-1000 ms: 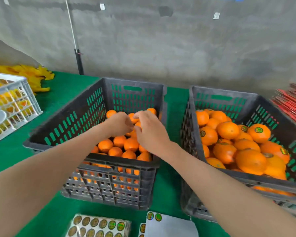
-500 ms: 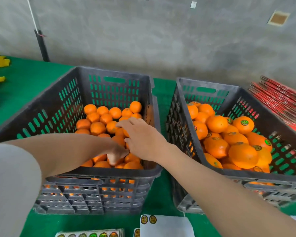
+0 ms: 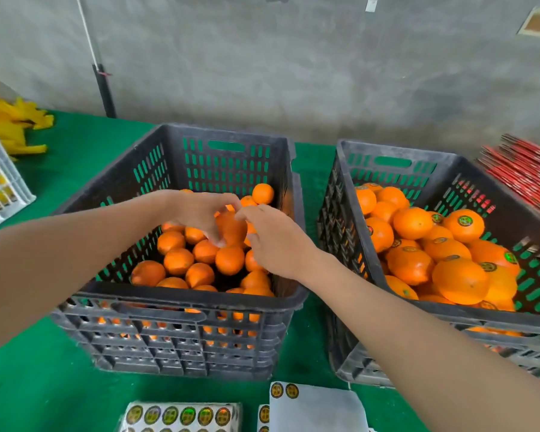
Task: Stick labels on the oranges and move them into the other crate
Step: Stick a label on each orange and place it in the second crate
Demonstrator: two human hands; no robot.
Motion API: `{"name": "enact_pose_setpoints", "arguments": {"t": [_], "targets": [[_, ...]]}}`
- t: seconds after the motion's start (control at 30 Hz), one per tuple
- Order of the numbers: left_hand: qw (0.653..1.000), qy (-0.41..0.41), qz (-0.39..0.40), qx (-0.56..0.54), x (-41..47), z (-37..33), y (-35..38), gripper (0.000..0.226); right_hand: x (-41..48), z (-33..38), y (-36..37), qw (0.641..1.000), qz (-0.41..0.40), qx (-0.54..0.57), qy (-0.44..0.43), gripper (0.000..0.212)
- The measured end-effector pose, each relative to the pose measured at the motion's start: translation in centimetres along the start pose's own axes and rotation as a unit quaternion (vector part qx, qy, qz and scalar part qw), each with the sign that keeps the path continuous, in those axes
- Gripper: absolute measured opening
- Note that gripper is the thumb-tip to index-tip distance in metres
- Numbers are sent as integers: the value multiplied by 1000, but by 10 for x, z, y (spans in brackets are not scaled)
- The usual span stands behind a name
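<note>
Green tabletop (image 3: pixel 28 385), near edge: label sheet (image 3: pixel 181 414) with full rows; beside it a nearly spent sheet (image 3: pixel 315 406), two labels showing.
Left crate (image 3: pixel 181 299): unlabelled oranges (image 3: pixel 178 260), many, all yet to do.
Above them: left grip (image 3: pixel 197 213) wrapped round one orange (image 3: pixel 231 229); right grip (image 3: pixel 278 241), fingertips at its top; whether it pinches a label, cannot tell.
Right crate (image 3: pixel 449 313): labelled oranges (image 3: pixel 463 226), heaped.
Judged roughly half done.
</note>
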State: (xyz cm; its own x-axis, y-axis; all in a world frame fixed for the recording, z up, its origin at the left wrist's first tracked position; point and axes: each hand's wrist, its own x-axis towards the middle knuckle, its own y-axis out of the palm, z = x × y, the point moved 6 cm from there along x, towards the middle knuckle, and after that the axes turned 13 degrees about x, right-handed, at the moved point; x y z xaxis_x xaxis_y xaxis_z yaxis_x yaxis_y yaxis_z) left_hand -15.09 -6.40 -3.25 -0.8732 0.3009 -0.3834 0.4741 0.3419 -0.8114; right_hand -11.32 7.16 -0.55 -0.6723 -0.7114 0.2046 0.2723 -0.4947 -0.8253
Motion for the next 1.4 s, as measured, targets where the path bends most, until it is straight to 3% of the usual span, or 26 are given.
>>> {"name": "enact_pose_setpoints", "arguments": {"t": [0.1, 0.23, 0.37, 0.5, 0.67, 0.8, 0.9, 1.0, 1.07, 1.17, 1.3, 1.4], "targets": [[985, 59, -63, -152, -40, -11, -8, 64, -4, 3, -12, 994, -65, 89, 5, 39], [946, 88, -160, -267, -87, -33, 6, 67, -26, 10, -33, 959, -185, 212, -32, 37], [901, 117, -235, -345, -117, -65, 21, 72, -57, 29, -41, 933, -168, 316, -47, 47], [889, 142, -320, -294, -141, -111, 41, 74, -102, 44, -48, 896, -117, 426, -40, 54], [888, 131, -391, -204, -151, -162, 106, 73, -166, 33, -38, 901, -110, 421, 3, 59], [924, 71, -346, -147, -132, -174, 160, 78, -195, -1, -17, 923, -26, 367, 108, 52], [958, 43, -268, -88, -113, -178, 197, 82, -214, -29, 7, 910, 39, 354, 212, 49], [968, -26, -219, -123, -96, -170, 232, 74, -231, -51, 30, 905, 62, 330, 262, 45], [948, -92, -207, -223, -89, -156, 253, 65, -244, -66, 39, 882, 44, 367, 291, 39], [890, -180, -188, -375, -85, -138, 285, 58, -270, -94, 49, 862, 27, 369, 347, 17], [847, -219, -133, -466, -81, -129, 325, 64, -310, -127, 73, 862, 98, 259, 424, 24], [827, -224, -112, -503, -84, -128, 341, 69, -319, -140, 88, 870, 108, 207, 435, 28]]}}
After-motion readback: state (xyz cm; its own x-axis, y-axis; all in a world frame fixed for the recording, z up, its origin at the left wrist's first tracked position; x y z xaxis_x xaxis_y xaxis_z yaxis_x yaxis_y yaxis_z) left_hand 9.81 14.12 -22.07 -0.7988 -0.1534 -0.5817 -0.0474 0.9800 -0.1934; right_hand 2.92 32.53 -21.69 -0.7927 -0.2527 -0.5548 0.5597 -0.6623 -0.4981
